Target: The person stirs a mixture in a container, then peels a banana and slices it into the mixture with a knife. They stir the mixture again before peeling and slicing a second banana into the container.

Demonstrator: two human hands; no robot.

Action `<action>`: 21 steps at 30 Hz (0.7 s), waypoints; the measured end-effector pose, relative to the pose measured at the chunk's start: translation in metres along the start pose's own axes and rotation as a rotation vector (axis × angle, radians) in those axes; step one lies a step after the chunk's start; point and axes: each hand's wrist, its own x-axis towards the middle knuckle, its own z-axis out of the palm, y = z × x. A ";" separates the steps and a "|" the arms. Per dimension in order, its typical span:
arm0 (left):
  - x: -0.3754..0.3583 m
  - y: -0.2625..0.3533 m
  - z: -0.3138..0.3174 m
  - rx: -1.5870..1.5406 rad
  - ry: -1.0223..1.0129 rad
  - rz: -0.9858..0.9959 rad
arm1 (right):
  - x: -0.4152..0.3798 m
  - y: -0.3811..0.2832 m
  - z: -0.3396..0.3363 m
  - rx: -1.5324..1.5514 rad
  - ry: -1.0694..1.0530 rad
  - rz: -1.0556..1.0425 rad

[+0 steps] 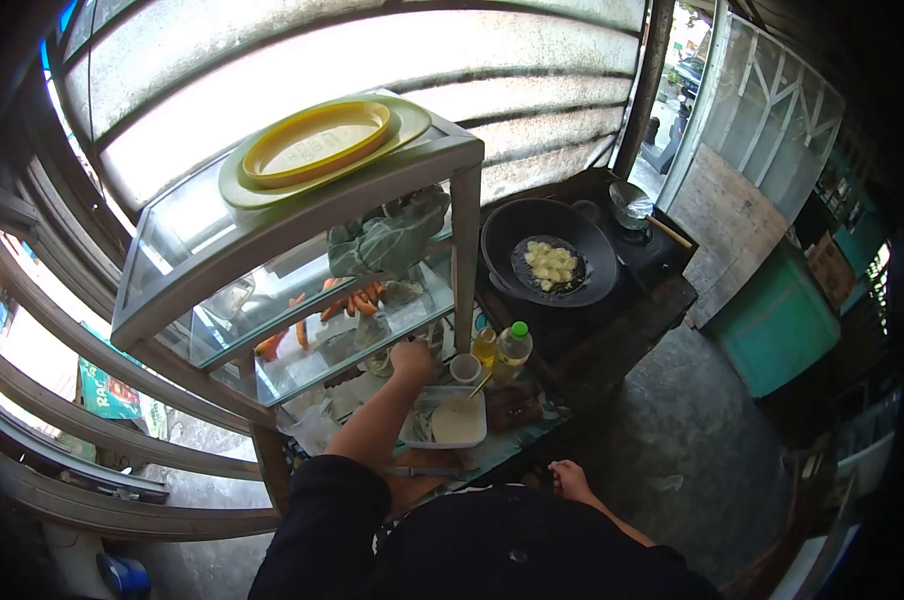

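My left hand (410,356) reaches to the lower part of the glass display case (467,240), beside a clear plastic bag or jar (374,345). Its fingers are closed, and what they hold, if anything, is hidden. Below that forearm sits a rectangular plastic tub (458,420) of pale batter, with a thin stick-like handle leaning out. A clear cup (464,369), a bottle of yellow liquid (485,346) and a green-capped bottle (514,345) stand beyond it. Low beside my body, my right hand (570,480) has curled fingers and nothing visible in them.
A black wok (597,260) with pale yellow pieces frying in oil sits on the stove. Near it rests a wooden-handled strainer (632,205). Orange food pieces (352,300) and a green cloth (392,235) are at the case. A yellow tray (317,145) lies on top.
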 end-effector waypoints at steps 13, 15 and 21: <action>0.030 0.011 -0.007 0.169 -0.484 0.000 | 0.049 -0.089 -0.040 -0.235 -0.173 0.015; 0.030 0.020 -0.011 0.154 -0.514 -0.080 | 0.051 -0.103 -0.051 -0.271 -0.172 -0.002; 0.024 0.030 -0.038 0.229 -0.576 -0.027 | 0.078 -0.120 -0.092 -0.285 -0.185 -0.028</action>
